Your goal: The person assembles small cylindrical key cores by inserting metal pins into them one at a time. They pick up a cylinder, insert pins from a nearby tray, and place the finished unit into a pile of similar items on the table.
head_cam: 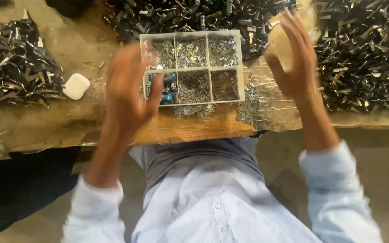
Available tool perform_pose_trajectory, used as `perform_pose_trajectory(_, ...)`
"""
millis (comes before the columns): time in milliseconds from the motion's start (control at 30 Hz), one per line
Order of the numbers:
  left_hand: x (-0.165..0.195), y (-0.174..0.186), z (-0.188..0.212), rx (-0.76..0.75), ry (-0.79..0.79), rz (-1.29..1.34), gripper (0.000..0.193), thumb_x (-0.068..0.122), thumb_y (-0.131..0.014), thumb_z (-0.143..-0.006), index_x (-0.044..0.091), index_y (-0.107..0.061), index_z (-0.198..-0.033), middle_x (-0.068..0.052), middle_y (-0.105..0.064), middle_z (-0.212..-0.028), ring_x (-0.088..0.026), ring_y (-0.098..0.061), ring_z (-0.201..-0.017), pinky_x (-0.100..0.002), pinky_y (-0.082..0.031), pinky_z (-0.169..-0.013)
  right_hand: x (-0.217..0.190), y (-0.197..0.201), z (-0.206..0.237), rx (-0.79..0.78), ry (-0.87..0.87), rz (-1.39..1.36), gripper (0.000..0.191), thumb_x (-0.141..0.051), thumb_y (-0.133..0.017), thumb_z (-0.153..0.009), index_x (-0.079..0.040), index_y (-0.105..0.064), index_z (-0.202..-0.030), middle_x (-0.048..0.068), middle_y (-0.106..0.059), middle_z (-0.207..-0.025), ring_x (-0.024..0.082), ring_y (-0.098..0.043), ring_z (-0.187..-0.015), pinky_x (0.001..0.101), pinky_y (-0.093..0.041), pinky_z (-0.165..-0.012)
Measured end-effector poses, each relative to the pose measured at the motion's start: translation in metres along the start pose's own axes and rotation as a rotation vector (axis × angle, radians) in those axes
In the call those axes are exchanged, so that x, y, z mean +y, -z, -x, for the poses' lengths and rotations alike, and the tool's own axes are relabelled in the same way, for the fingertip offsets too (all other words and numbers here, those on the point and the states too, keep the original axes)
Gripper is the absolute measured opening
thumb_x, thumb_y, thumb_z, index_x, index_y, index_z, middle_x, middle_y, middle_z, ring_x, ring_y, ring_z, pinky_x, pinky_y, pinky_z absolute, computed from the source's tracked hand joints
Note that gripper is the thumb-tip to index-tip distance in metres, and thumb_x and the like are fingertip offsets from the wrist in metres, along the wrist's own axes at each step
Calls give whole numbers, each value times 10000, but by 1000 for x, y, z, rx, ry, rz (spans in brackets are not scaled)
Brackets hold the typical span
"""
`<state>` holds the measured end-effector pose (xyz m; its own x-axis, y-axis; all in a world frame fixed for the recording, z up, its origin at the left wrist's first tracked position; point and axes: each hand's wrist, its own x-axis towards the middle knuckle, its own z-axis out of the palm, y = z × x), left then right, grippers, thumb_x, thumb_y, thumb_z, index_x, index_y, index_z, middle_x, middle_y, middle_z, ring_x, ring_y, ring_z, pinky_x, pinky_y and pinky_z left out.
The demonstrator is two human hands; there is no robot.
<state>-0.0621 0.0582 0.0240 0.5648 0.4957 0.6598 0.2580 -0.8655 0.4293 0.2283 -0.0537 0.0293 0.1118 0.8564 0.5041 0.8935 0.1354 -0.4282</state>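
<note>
Both blurred, empty hands [129,87] [293,58] hover over parts tray [241,67]

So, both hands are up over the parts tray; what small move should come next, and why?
Probably lower the left hand into the divided tray. It hovers blurred over the tray's left compartments, open and empty; the right hand is raised beside the tray, also empty.
</note>
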Motion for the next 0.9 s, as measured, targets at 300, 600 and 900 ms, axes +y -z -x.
perform_pose_trajectory(300, 15, -55, 194, 145, 167, -429, 441, 405, -458, -1084, 54, -504, -1347, -230, -501, -1473, -425, -437, -1397, -607, -304, -1162, 7, -41, 184, 381, -139, 471, 615, -435, -338, -1098, 36, -669, -1314, 211, -636, -1454, 427, -499, -1421, 564, -247, -1217)
perform_pose_trajectory(600, 9, -63, 174, 358, 28, -521, 499, 475, -366, -1048, 95, -500, -1341, -182, -513, -1449, -379, -410, -1392, -571, -225, -1168, -18, -38, 171, 486, -135, 482, 496, -383, -354, -1057, -54, -711, -1159, 121, -725, -1301, 345, -603, -1257, 515, -365, -1102)
perform_pose_trajectory(900, 10, -52, 178, 252, 105, -426, 513, 516, -499, -1043, 90, -521, -1328, -158, -530, -1423, -361, -432, -1363, -535, -244, -1164, -22, -42, 156, 526, -93, 493, 492, -369, -355, -1031, -73, -745, -1077, 92, -761, -1212, 318, -650, -1137, 484, -402, -1044)
